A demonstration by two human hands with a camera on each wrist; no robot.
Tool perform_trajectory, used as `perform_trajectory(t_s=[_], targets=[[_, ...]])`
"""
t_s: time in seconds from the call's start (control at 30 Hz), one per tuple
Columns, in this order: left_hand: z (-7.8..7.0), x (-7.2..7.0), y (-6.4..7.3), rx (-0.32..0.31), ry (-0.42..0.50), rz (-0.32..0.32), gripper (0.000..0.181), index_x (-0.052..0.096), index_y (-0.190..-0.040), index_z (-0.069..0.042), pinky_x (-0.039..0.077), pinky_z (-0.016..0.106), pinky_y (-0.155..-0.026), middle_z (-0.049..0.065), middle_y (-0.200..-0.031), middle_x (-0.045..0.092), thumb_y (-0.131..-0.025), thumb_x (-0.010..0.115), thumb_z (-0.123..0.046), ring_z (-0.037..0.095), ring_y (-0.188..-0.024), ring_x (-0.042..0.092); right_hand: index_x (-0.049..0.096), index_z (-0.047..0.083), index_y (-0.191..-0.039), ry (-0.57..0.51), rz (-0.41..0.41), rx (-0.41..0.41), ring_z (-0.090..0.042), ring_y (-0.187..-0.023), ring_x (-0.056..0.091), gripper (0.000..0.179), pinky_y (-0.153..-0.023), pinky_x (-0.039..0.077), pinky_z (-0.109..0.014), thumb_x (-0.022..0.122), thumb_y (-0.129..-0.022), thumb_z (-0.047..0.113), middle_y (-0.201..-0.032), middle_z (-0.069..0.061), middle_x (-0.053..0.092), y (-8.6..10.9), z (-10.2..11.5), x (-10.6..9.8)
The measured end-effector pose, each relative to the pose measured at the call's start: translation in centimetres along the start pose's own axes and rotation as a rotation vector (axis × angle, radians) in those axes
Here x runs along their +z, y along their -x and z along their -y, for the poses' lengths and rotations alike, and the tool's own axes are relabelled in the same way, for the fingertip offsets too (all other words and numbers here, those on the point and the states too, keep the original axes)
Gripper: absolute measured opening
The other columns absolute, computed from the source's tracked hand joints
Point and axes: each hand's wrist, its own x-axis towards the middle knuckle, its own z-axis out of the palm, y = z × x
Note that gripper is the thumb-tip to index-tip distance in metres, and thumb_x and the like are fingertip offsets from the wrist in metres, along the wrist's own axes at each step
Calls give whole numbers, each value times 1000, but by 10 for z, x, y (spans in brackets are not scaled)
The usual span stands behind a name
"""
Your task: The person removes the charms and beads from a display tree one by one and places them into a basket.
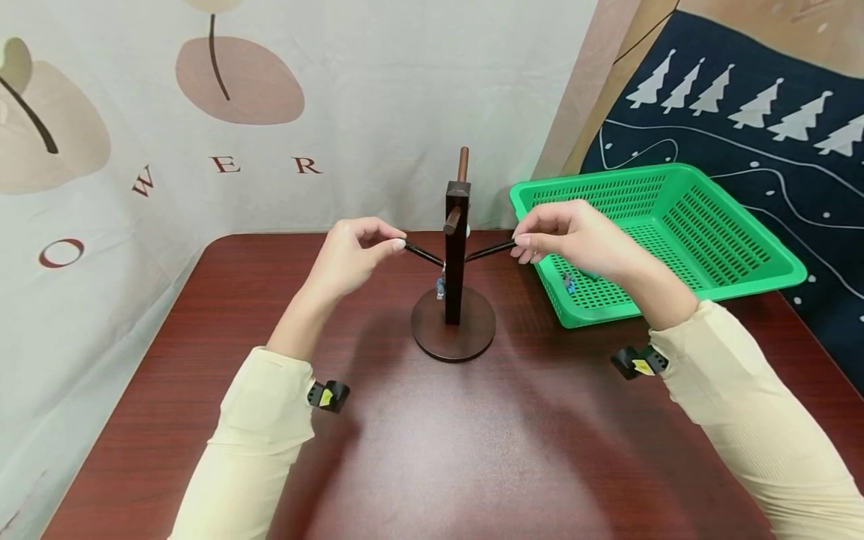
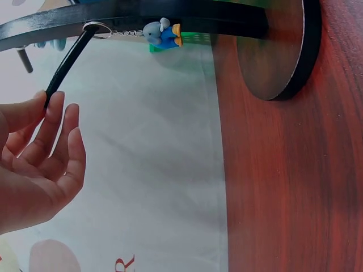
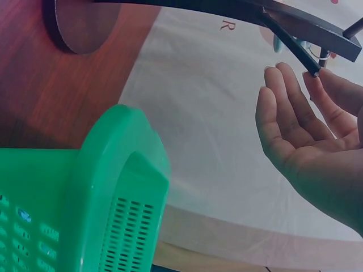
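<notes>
A dark wooden stand (image 1: 457,262) with several pegs rises from a round base (image 1: 466,343). My left hand (image 1: 351,255) pinches the tip of the left peg (image 1: 424,252) between thumb and index finger. On the other side, my right hand (image 1: 583,238) pinches the end of the right peg (image 1: 490,250), its other fingers loosely bent in the right wrist view. A keychain with a small grey and blue figure (image 2: 161,35) hangs by its metal ring (image 2: 98,29) from the left peg, close against the post. Something teal shows partly behind the post in both wrist views.
To the right is a green perforated basket (image 1: 594,321), near my right forearm. Inside it lies a small blue trinket (image 1: 568,283). A pale printed cloth (image 1: 378,112) hangs behind the reddish-brown table (image 1: 324,465); a navy tree-patterned cloth (image 1: 715,142) is beyond the basket.
</notes>
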Motion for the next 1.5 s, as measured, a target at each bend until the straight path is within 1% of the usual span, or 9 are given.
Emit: perform_trajectory(t_s=[0.1, 0.3, 0.43, 0.57, 0.77, 0.87, 1.0, 1.27, 1.5], targets=[[1, 0, -6, -7, 35, 9, 14, 69, -95, -1, 46, 25, -68, 11, -82, 67, -85, 64, -10, 10, -70, 59, 63, -4, -94, -17, 7, -12, -20, -76, 62, 15, -69, 51, -31, 58, -89, 10, -84, -15, 66, 0, 0, 1], [2, -1, -12, -30, 60, 31, 17, 68, -97, -1, 47, 26, -71, 6, -79, 66, -86, 65, -13, 12, -72, 60, 64, -2, -92, -31, 22, -19, -22, -76, 62, 14, -70, 51, -32, 61, -88, 11, -84, -15, 66, 1, 0, 3], [2, -1, -16, -43, 67, 46, 19, 67, -99, 0, 48, 28, -72, 8, -81, 66, -86, 64, -14, 13, -73, 59, 64, -2, -92, -27, 36, -16, -21, -76, 61, 14, -70, 50, -30, 62, -87, 10, -84, -16, 66, 2, 4, 5], [2, 0, -21, -57, 75, 49, 19, 66, -100, 1, 48, 26, -71, 11, -83, 66, -87, 63, -12, 12, -73, 58, 66, 1, -92, 13, 36, 8, -21, -77, 60, 14, -50, 44, -26, 63, -87, 13, -82, -11, 67, 4, 8, 8], [2, 3, -29, -61, 92, 42, 14, 64, -95, 3, 50, 28, -71, 8, -80, 66, -86, 63, -9, 13, -76, 62, 65, 0, -91, 20, 56, 12, -21, -77, 61, 16, -42, 38, -27, 64, -87, 15, -81, -9, 67, 4, 10, 12], [2, 4, -32, -56, 103, 34, 11, 63, -88, 2, 50, 33, -74, 8, -77, 66, -86, 63, -8, 13, -75, 61, 65, -2, -90, -10, 72, -9, -22, -77, 61, 15, -48, 45, -27, 63, -86, 13, -81, -10, 66, 3, 10, 15], [2, 5, -34, -62, 111, 23, 11, 63, -87, 1, 49, 31, -72, 7, -75, 65, -85, 65, -10, 11, -72, 59, 64, -4, -89, -48, 97, -46, -21, -77, 63, 12, -71, 51, -31, 63, -86, 8, -81, -13, 66, 2, 10, 19], [3, 10, -38, -51, 133, 9, 16, 63, -92, 6, 48, 24, -66, 1, -68, 62, -85, 65, -7, 18, -75, 59, 65, 1, -86, -15, 105, -78, -21, -73, 58, 7, -68, 48, -30, 65, -85, 8, -78, -9, 65, 2, 14, 25], [-1, 12, -38, -94, 146, 4, 18, 63, -97, 4, 48, 26, -68, 6, -73, 63, -85, 65, -9, 20, -77, 60, 65, 1, -85, -6, 108, -100, -20, -71, 58, 7, -67, 48, -31, 66, -84, 8, -77, -9, 64, 2, 18, 31]])
